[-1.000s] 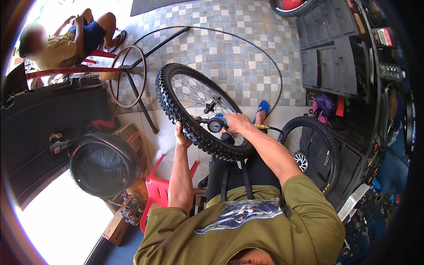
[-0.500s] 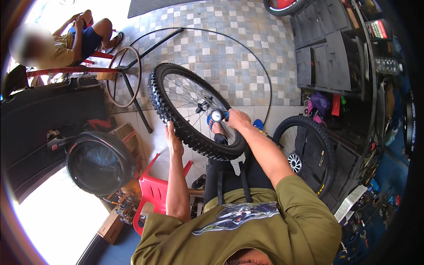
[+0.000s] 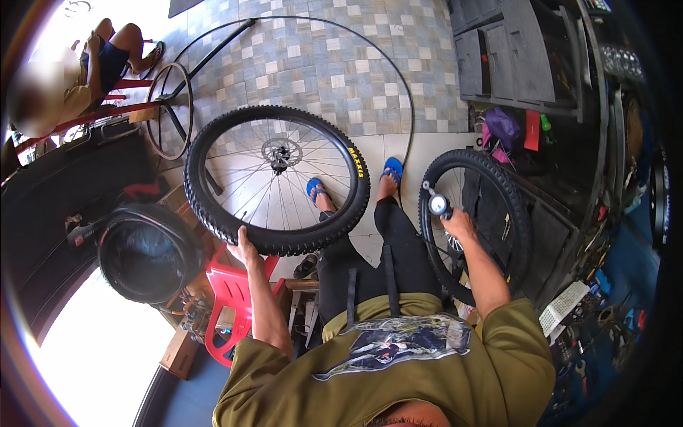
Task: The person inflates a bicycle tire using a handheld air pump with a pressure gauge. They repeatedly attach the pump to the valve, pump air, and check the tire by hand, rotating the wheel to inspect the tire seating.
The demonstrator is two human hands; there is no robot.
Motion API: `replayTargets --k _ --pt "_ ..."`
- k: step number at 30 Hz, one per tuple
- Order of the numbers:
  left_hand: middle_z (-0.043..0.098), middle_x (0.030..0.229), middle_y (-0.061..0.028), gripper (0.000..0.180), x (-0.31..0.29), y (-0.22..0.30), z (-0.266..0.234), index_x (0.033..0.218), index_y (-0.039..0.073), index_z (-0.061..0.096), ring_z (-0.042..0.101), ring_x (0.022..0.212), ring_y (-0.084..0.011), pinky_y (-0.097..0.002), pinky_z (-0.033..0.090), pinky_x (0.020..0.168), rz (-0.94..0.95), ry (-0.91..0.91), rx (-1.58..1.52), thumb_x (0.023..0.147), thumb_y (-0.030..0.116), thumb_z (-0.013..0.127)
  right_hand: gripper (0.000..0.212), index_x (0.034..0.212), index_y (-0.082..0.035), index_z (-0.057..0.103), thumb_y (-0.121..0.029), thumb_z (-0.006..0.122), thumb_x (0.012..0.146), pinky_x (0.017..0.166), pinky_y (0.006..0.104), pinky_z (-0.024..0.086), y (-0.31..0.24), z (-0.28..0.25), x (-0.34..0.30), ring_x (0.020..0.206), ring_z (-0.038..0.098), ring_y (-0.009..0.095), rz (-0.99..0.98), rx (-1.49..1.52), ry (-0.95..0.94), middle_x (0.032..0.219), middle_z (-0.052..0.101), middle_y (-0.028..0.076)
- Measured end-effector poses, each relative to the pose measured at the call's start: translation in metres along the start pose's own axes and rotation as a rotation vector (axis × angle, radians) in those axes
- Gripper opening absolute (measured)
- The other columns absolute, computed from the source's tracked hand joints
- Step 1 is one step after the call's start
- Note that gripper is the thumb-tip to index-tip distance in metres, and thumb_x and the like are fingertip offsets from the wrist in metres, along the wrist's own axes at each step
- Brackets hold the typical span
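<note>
My left hand grips the near left edge of a bicycle wheel, fingers closed round its knobbly black tyre. The wheel is held up in front of my legs, its broad side with spokes and a brake disc facing me. Apart from it, on the right, my right hand is closed round a tyre inflator with a round dial gauge. The inflator's head is in front of a second bicycle wheel, which stands upright by the cabinets; whether they touch I cannot tell.
A black hose arcs over the tiled floor. At far left a person sits near a bare rim. A red plastic chair and a stack of tyres are at left; dark cabinets line the right.
My right hand has moved right with the inflator, away from the wheel. The wheel has swung left and turned its broad face and brake disc toward me, my left hand still on its tyre.
</note>
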State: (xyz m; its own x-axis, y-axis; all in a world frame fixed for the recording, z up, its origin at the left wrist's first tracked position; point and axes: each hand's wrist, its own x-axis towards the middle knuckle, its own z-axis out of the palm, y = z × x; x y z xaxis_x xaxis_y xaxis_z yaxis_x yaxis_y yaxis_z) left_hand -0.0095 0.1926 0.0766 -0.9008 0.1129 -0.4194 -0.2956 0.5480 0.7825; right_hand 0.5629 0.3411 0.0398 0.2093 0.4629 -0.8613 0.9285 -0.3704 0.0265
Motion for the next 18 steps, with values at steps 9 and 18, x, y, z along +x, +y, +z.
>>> replayTargets --k 9,18 --pt "0.064 0.115 -0.0161 0.066 0.022 -0.113 -0.062 0.134 -0.002 0.05 0.068 0.094 -0.0286 -0.0432 0.061 0.081 -0.397 0.065 -0.18 0.083 0.026 0.08 0.046 0.122 -0.011 0.06 -0.028 0.079 0.084 0.093 0.0538 0.053 0.017 0.111 -0.079 0.113 0.064 0.046 -0.254 0.071 -0.026 0.119 0.07 0.022" --pt "0.069 0.104 -0.0107 0.046 0.028 -0.184 -0.082 0.114 -0.001 0.063 0.069 0.087 -0.0271 -0.0455 0.059 0.083 -0.556 0.05 -0.419 0.084 0.031 0.076 0.048 0.125 -0.008 0.06 -0.028 0.077 0.085 0.095 0.0525 0.052 -0.025 0.155 -0.104 0.116 0.064 0.045 -0.146 0.064 0.03 0.119 0.07 0.025"
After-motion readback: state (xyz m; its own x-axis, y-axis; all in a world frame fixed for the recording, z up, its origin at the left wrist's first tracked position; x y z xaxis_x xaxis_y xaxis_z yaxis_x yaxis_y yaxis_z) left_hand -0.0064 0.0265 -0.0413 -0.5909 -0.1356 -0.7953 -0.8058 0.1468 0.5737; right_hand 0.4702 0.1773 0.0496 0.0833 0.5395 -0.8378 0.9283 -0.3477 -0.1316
